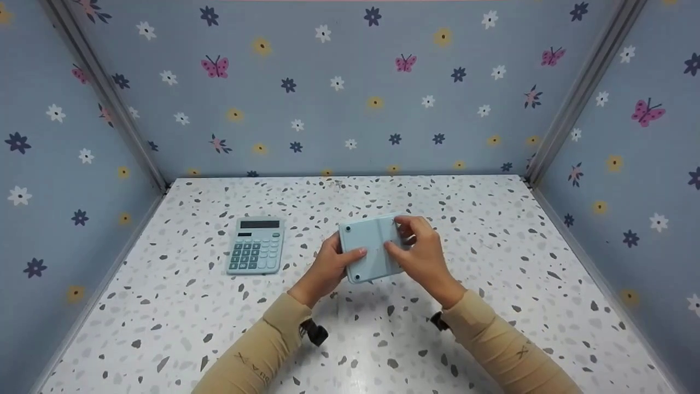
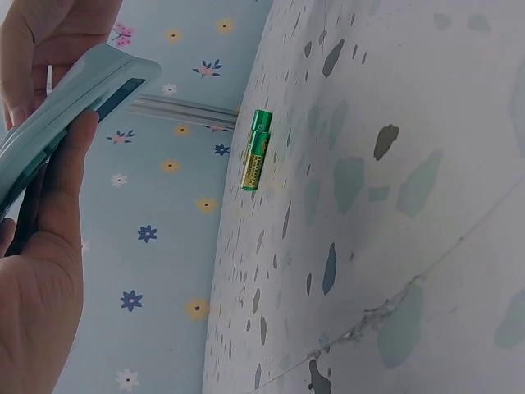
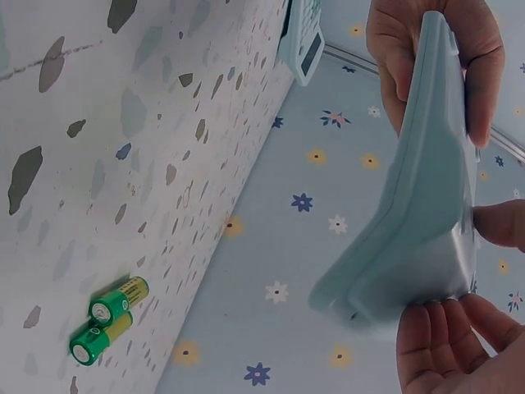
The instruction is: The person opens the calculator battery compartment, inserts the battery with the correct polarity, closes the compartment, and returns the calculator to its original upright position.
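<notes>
Both hands hold a light blue calculator (image 1: pixel 374 235) above the table, its back with small dark screws facing up. My left hand (image 1: pixel 326 268) grips its left side, thumb on the back and fingers underneath. At the right side, my right hand (image 1: pixel 426 257) holds it with the thumb on the back and curled fingers at the far edge. Its dark display (image 2: pixel 120 97) faces down in the left wrist view. Two green and yellow batteries (image 3: pixel 107 327) lie side by side on the table in the right wrist view; the head view does not show them.
A second light blue calculator (image 1: pixel 256 246) lies face up on the speckled white table (image 1: pixel 186 306), left of the hands. Blue flowered panels (image 1: pixel 350 109) wall in the back and both sides.
</notes>
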`<state>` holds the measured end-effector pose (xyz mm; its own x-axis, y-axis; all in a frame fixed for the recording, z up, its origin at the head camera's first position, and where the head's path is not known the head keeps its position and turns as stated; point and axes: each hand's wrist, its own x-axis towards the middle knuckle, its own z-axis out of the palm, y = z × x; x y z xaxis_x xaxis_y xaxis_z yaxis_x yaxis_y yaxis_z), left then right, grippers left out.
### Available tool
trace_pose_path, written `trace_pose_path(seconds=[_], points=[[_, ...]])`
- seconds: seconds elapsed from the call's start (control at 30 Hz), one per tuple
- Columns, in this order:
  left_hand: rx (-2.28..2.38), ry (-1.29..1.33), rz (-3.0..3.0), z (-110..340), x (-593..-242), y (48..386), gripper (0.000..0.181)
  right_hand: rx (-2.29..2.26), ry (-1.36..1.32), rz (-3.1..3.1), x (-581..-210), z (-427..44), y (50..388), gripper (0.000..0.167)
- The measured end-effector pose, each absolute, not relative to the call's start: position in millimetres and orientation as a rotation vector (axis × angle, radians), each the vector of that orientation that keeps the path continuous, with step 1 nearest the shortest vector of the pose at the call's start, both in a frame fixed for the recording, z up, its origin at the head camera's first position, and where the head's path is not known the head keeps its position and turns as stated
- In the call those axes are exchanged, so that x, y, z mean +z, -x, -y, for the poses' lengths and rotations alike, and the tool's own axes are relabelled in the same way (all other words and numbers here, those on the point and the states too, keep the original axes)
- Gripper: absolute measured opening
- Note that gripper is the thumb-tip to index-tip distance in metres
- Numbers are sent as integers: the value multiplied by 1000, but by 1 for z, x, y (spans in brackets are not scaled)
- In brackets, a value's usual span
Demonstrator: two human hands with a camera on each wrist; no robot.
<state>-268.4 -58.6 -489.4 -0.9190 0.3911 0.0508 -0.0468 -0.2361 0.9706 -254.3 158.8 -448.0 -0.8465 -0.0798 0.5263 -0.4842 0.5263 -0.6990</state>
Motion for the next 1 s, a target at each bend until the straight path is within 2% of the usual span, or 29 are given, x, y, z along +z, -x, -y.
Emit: trace_pose_path(seconds=[0.57,1.0], points=[[2238,-411,-1753,63,-491,270,62,1350,-544,2321,-451,-168,257,41],[2251,-394,-1728,64,-492,268,61,1384,-609,2267,-454,-169,258,30]])
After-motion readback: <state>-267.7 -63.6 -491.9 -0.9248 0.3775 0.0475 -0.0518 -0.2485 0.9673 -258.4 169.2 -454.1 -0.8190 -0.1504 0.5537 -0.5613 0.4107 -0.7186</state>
